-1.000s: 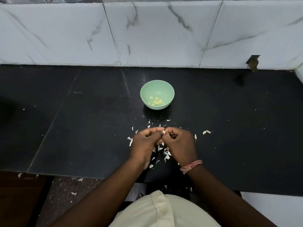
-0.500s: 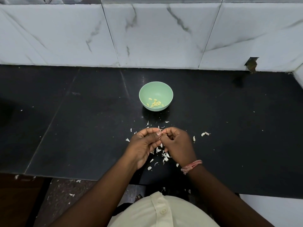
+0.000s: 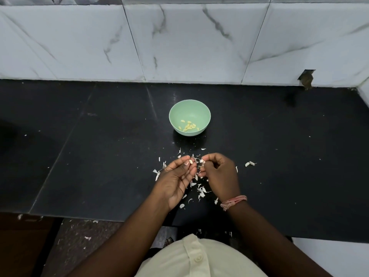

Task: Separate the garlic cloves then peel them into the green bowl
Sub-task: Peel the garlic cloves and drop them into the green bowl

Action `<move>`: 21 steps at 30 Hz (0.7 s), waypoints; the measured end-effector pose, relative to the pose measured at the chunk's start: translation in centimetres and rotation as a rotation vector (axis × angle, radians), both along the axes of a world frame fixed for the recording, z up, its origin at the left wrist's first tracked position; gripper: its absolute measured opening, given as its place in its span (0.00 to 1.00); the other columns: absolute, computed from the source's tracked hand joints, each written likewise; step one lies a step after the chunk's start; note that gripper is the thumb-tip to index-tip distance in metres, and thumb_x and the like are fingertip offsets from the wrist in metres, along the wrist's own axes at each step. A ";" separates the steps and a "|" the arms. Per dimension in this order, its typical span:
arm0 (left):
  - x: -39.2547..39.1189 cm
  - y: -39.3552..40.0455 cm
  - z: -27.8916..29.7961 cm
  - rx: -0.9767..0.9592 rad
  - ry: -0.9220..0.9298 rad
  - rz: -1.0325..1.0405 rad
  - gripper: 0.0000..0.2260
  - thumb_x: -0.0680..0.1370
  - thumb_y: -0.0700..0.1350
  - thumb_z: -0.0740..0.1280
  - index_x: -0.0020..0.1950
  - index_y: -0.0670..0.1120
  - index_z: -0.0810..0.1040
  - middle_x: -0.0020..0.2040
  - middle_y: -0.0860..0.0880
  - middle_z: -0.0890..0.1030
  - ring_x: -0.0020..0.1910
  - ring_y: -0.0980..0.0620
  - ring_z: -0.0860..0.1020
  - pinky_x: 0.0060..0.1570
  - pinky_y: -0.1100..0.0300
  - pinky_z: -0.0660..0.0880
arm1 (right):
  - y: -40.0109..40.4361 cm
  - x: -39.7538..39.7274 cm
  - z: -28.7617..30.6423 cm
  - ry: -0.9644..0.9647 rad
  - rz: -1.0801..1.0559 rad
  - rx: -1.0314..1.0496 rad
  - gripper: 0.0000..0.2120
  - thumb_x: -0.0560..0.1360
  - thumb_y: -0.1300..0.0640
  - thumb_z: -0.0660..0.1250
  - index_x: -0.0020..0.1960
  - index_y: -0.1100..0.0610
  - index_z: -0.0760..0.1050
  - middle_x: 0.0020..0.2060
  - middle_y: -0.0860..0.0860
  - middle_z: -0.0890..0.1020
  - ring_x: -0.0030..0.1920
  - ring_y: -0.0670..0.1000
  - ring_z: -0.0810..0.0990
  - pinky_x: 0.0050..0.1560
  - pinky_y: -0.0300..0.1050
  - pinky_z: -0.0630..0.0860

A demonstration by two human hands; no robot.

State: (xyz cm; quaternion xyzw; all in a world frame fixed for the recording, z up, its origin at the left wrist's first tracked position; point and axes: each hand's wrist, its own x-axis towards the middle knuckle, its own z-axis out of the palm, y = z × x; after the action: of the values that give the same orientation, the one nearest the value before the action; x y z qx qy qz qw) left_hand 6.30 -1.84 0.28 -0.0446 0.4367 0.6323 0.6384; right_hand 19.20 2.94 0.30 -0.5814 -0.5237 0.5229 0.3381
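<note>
Mid-frame, left hand point(image 3: 177, 176) pinches a clove point(image 3: 190, 161); right hand point(image 3: 218, 172) pinches skin point(image 3: 201, 161). Best drop skin, then carry clove up into bowl point(image 3: 175, 120).

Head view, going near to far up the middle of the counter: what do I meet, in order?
Pile of garlic skins → left hand and right hand side by side, a garlic clove at the left fingertips → green bowl with peeled cloves → marble wall tiles.
</note>
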 end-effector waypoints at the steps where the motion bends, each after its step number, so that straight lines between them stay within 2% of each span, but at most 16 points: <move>1: -0.1 0.0 0.0 0.004 0.002 0.001 0.08 0.79 0.29 0.64 0.54 0.36 0.81 0.50 0.39 0.86 0.46 0.48 0.86 0.46 0.59 0.84 | 0.0 0.0 -0.4 -0.050 0.009 0.016 0.10 0.78 0.65 0.62 0.48 0.55 0.82 0.39 0.51 0.86 0.36 0.49 0.86 0.42 0.44 0.83; 3: -0.1 0.0 0.0 0.004 0.015 0.001 0.08 0.79 0.29 0.64 0.54 0.36 0.81 0.51 0.39 0.85 0.47 0.48 0.86 0.46 0.59 0.84 | 0.0 0.0 -1.1 -0.190 0.064 0.103 0.10 0.78 0.58 0.63 0.47 0.52 0.83 0.39 0.47 0.85 0.39 0.47 0.85 0.46 0.49 0.83; 6: -0.1 -0.1 -0.2 0.001 0.051 0.005 0.08 0.79 0.31 0.66 0.55 0.37 0.82 0.49 0.40 0.85 0.46 0.48 0.86 0.44 0.59 0.84 | 0.0 0.2 -1.3 -0.361 0.148 0.256 0.15 0.81 0.51 0.65 0.39 0.57 0.79 0.31 0.49 0.80 0.34 0.48 0.79 0.39 0.50 0.76; 8: -0.2 -0.1 -0.4 -0.002 0.065 0.014 0.08 0.78 0.31 0.67 0.55 0.38 0.82 0.48 0.41 0.85 0.46 0.48 0.86 0.44 0.59 0.83 | 0.3 0.4 -1.2 -0.397 0.137 0.339 0.15 0.80 0.53 0.68 0.37 0.58 0.77 0.33 0.50 0.80 0.37 0.49 0.78 0.41 0.50 0.75; 9: -0.3 -0.1 -0.5 0.001 0.063 0.022 0.09 0.78 0.32 0.67 0.55 0.38 0.82 0.48 0.41 0.85 0.46 0.49 0.85 0.45 0.59 0.83 | 0.4 0.5 -1.3 -0.384 0.119 0.349 0.11 0.79 0.56 0.69 0.40 0.58 0.78 0.37 0.50 0.81 0.39 0.48 0.79 0.44 0.49 0.76; 10: -0.3 -0.1 -0.6 0.005 0.058 0.028 0.09 0.77 0.32 0.68 0.55 0.38 0.82 0.48 0.41 0.85 0.46 0.49 0.85 0.45 0.59 0.83 | 0.4 0.5 -1.1 -0.348 0.120 0.330 0.03 0.78 0.59 0.71 0.45 0.56 0.81 0.43 0.49 0.83 0.42 0.46 0.80 0.47 0.47 0.78; 11: -0.3 -0.1 -0.6 0.009 0.055 0.030 0.09 0.76 0.32 0.68 0.55 0.38 0.82 0.47 0.41 0.85 0.45 0.49 0.85 0.46 0.60 0.83 | 0.2 0.4 -0.9 -0.308 0.130 0.294 0.06 0.77 0.61 0.71 0.52 0.54 0.81 0.49 0.48 0.82 0.44 0.43 0.81 0.49 0.43 0.79; 12: -0.2 -0.1 -0.7 0.014 0.057 0.031 0.09 0.76 0.32 0.68 0.54 0.38 0.82 0.47 0.41 0.85 0.45 0.49 0.85 0.46 0.60 0.83 | 0.0 0.3 -0.9 -0.255 0.140 0.278 0.12 0.76 0.63 0.72 0.57 0.51 0.81 0.52 0.46 0.81 0.44 0.41 0.81 0.48 0.40 0.79; 14: 0.0 -0.1 -0.8 0.032 0.078 0.036 0.08 0.76 0.31 0.68 0.54 0.38 0.82 0.46 0.41 0.85 0.44 0.49 0.85 0.47 0.60 0.83 | -0.3 0.0 -0.7 -0.112 0.124 0.270 0.15 0.76 0.64 0.72 0.58 0.49 0.81 0.50 0.46 0.82 0.44 0.42 0.81 0.47 0.36 0.79; 17: 0.2 0.0 -0.6 0.080 0.152 0.025 0.08 0.76 0.30 0.68 0.53 0.37 0.81 0.46 0.42 0.86 0.45 0.49 0.85 0.49 0.60 0.83 | -0.7 -0.7 -0.3 0.114 0.076 0.176 0.17 0.76 0.68 0.71 0.58 0.49 0.81 0.47 0.48 0.84 0.46 0.45 0.83 0.51 0.43 0.81; 21: 0.2 -0.1 -0.4 0.136 0.281 -0.006 0.10 0.71 0.33 0.72 0.52 0.37 0.82 0.47 0.41 0.85 0.46 0.47 0.85 0.48 0.61 0.82 | -0.5 -0.9 -0.6 0.232 0.030 0.114 0.19 0.76 0.70 0.70 0.60 0.52 0.80 0.46 0.53 0.86 0.49 0.53 0.85 0.54 0.51 0.83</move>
State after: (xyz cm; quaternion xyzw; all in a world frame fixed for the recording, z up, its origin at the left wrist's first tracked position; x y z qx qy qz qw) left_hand 6.49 -1.89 -0.14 0.0888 0.4781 0.6583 0.5746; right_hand 18.35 2.44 -0.33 -0.4888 -0.5186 0.5611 0.4211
